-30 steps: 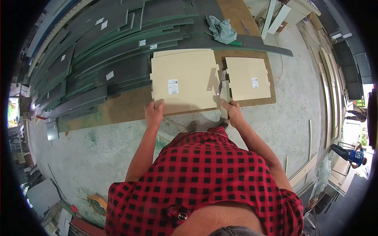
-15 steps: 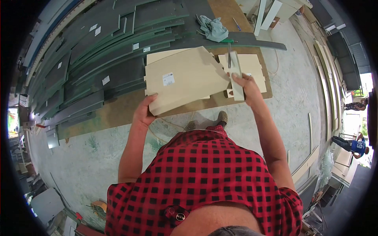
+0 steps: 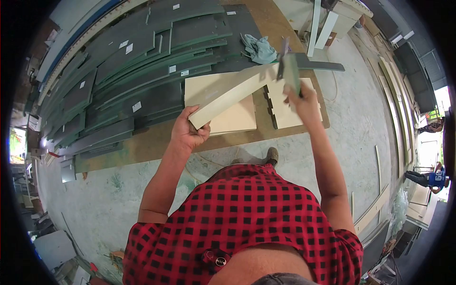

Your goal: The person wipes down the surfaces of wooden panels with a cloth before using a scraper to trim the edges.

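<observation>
My left hand (image 3: 189, 129) grips the near lower corner of a cream panel (image 3: 232, 90), which is lifted off the stack and tilted almost on edge. My right hand (image 3: 302, 99) is raised at the panel's far end and is closed on a narrow grey-green strip (image 3: 290, 71) that stands upright beside that end. Below the lifted panel another cream panel (image 3: 235, 118) lies flat. A notched cream panel (image 3: 287, 111) lies flat to its right. Both rest on a brown base board (image 3: 142, 145) on the concrete floor.
A wide stack of dark green boards (image 3: 123, 71) fills the floor to the left. A grey-blue cloth (image 3: 259, 47) lies at the back. White planks (image 3: 320, 21) lean beyond it. Another person (image 3: 432, 179) stands far right. My shoe (image 3: 272, 156) is near the base board.
The cream panel has gone from lying flat to raised and turned nearly on edge. My left hand has closed on its corner, and my right hand has risen with the strip.
</observation>
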Demonstrator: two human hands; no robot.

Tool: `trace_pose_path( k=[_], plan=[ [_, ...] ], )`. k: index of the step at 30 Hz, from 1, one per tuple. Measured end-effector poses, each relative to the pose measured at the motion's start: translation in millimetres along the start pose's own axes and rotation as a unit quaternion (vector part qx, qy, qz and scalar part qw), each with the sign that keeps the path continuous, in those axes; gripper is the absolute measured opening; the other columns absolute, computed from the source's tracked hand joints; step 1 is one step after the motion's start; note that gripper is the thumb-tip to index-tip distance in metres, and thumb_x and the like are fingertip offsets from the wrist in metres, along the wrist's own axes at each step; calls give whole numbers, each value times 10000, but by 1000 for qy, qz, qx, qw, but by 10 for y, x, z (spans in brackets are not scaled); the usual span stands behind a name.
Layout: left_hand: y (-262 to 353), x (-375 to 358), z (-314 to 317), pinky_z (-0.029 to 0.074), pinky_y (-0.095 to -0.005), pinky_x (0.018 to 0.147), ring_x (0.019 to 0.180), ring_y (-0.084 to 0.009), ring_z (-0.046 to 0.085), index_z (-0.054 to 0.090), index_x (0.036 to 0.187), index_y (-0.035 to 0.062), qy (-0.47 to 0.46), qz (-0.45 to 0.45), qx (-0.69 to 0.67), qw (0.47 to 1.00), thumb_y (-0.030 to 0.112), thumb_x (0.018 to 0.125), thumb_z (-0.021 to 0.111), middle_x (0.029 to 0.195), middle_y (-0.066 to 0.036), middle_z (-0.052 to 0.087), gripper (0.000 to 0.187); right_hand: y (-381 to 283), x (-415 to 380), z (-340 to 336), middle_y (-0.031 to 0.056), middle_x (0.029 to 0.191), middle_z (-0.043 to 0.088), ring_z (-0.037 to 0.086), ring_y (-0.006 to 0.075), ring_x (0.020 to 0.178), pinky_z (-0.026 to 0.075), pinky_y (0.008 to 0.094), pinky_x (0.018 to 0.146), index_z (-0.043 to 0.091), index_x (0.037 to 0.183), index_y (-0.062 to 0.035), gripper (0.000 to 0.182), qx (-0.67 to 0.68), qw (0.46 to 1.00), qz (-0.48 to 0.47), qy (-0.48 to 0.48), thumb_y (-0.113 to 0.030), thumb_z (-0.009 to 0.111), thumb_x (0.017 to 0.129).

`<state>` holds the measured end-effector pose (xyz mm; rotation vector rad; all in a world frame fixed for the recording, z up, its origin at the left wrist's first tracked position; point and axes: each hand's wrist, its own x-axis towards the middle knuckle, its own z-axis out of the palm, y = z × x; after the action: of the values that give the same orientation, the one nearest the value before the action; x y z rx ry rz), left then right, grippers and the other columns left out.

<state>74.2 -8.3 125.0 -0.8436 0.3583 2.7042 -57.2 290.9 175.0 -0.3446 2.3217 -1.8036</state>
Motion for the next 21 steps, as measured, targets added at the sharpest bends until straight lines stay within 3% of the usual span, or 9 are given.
trace_pose_path(
  k=[3, 5, 8, 11, 12, 16, 18, 21],
  plan=[
    [-31, -3, 87, 361, -229, 406, 594, -186, 590, 606, 869, 79, -4, 2, -23, 1000, 263, 809, 617, 724, -74, 602, 193, 172, -394, 274, 135, 790, 616, 590, 158, 653, 463, 313, 610, 551, 1138, 15, 371, -134, 983, -112, -58, -205, 645, 855],
    [-57, -38, 175, 361, -245, 441, 585, -166, 554, 600, 915, 104, 37, 7, -8, 999, 258, 787, 644, 714, -47, 586, 205, 40, -589, 428, 181, 822, 613, 617, 250, 661, 475, 349, 611, 550, 1130, 6, 353, -150, 975, -125, -104, -202, 638, 859],
    [-78, -51, 244, 348, -236, 450, 573, -154, 529, 594, 918, 103, 70, 10, 0, 997, 267, 785, 642, 733, -46, 578, 216, -10, -656, 596, 167, 852, 622, 623, 319, 691, 483, 377, 600, 561, 1091, -10, 327, -191, 954, -197, -124, -213, 640, 847],
    [-141, -101, 339, 335, -231, 454, 581, -148, 515, 593, 920, 101, 90, 28, -1, 996, 293, 778, 645, 763, -41, 574, 244, -98, -682, 705, 148, 854, 613, 618, 343, 708, 485, 407, 585, 555, 1070, -30, 323, -223, 934, -246, -131, -227, 640, 829],
    [-185, -115, 419, 320, -227, 453, 592, -141, 497, 592, 910, 106, 163, 48, 6, 986, 311, 767, 658, 786, -35, 568, 259, -105, -691, 744, 148, 854, 613, 618, 343, 708, 485, 407, 585, 555, 1070, -30, 323, -223, 934, -247, -130, -227, 640, 829],
    [-201, -68, 356, 314, -223, 450, 589, -142, 475, 592, 887, 113, 151, 74, 35, 985, 322, 760, 667, 785, -33, 560, 256, -88, -712, 854, 135, 827, 589, 610, 334, 683, 488, 414, 573, 536, 1091, -52, 328, -273, 905, -298, -129, -214, 631, 822],
    [-161, -32, 279, 309, -225, 440, 576, -138, 462, 588, 888, 117, 95, 62, 52, 992, 339, 767, 661, 759, -32, 554, 264, -53, -704, 855, 132, 826, 584, 605, 339, 681, 490, 419, 573, 529, 1101, -59, 337, -286, 899, -307, -123, -211, 632, 818],
    [-193, -91, 334, 302, -226, 433, 569, -134, 459, 583, 906, 114, 97, 34, 12, 995, 354, 770, 654, 727, -34, 545, 285, -3, -683, 738, 144, 807, 597, 605, 342, 671, 481, 421, 568, 544, 1073, -56, 314, -294, 894, -322, -105, -210, 637, 816]
  ],
)
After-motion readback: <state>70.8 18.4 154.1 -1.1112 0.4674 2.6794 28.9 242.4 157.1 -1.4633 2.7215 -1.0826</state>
